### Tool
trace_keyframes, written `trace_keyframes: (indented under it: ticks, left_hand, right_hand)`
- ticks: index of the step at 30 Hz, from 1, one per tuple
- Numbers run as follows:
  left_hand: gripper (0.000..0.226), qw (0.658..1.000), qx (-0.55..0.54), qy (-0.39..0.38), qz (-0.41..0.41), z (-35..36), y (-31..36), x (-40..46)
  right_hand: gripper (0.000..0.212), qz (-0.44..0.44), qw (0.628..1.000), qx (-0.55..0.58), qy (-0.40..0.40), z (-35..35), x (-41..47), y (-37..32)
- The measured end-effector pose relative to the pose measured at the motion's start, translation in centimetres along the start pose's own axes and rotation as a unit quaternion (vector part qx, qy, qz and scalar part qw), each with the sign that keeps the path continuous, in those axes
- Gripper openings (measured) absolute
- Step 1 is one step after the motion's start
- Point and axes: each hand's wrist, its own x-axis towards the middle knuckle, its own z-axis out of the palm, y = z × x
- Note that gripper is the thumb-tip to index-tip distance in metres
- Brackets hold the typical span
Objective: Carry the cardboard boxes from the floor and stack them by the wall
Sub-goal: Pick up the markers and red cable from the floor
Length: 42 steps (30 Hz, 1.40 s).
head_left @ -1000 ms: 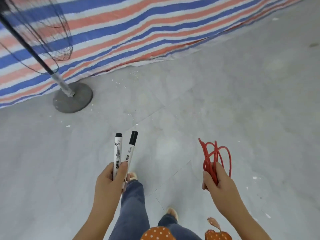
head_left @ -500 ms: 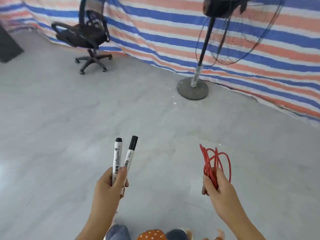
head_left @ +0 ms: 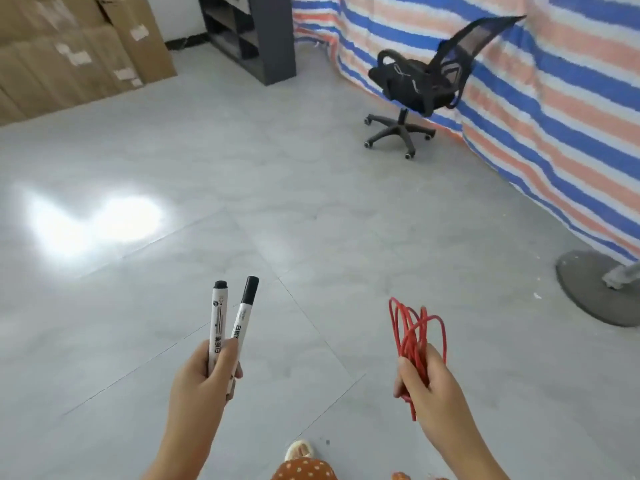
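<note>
Several brown cardboard boxes [head_left: 65, 57] stand stacked against the wall at the far upper left, far from both hands. My left hand [head_left: 201, 379] grips two white markers with black caps [head_left: 230, 323], held upright. A bundle of red cord [head_left: 414, 334] is gripped in my right hand [head_left: 427, 386], its loops sticking up above the fingers. Both hands are low in the view over bare grey floor.
A dark shelf unit [head_left: 252, 32] stands at the back beside the boxes. A black office chair [head_left: 422, 84] sits against the striped tarp [head_left: 554, 98] on the right. A round fan base [head_left: 595, 285] lies at the right edge. Grey tiled floor [head_left: 277, 185] stretches ahead.
My view has swung left: the fan slid out to the right edge, the chair moved to the upper right, and the boxes and shelf came into sight. Both hands keep their hold.
</note>
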Motion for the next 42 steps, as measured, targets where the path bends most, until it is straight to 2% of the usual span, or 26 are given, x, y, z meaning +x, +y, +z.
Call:
trace_keyframes:
  ticks: [8,12,20,24,31,42]
  left_hand:
    - [0.038,0.982,-0.064,0.163,-0.069,-5.8,-1.0,7.4]
    - [0.04,0.97,-0.083,0.213,-0.083,-5.9,0.2,13.1]
    - [0.041,0.947,-0.122,0.29,-0.062,-4.7,5.9,26.3]
    - [0.04,0.922,-0.129,0.357,-0.082,-6.8,6.3,30.0]
    - [0.04,0.869,-0.157,0.458,-0.098,-13.7,4.8,37.3]
    - [0.039,0.854,-0.159,0.492,-0.066,-36.7,6.3,54.9]
  right_hand:
    - [0.009,-0.054,0.989,-0.082,-0.109,8.6,12.6,-7.0]
    - [0.007,-0.064,0.981,-0.112,-0.148,11.9,20.4,-10.2]
    - [0.008,-0.132,0.947,-0.15,-0.251,18.0,37.3,-20.1]
    - [0.011,-0.151,0.931,-0.169,-0.287,22.8,43.6,-24.5]
    - [0.012,-0.162,0.892,-0.197,-0.373,36.2,49.1,-29.9]
    - [0.012,-0.196,0.864,-0.174,-0.43,64.8,51.7,-43.7]
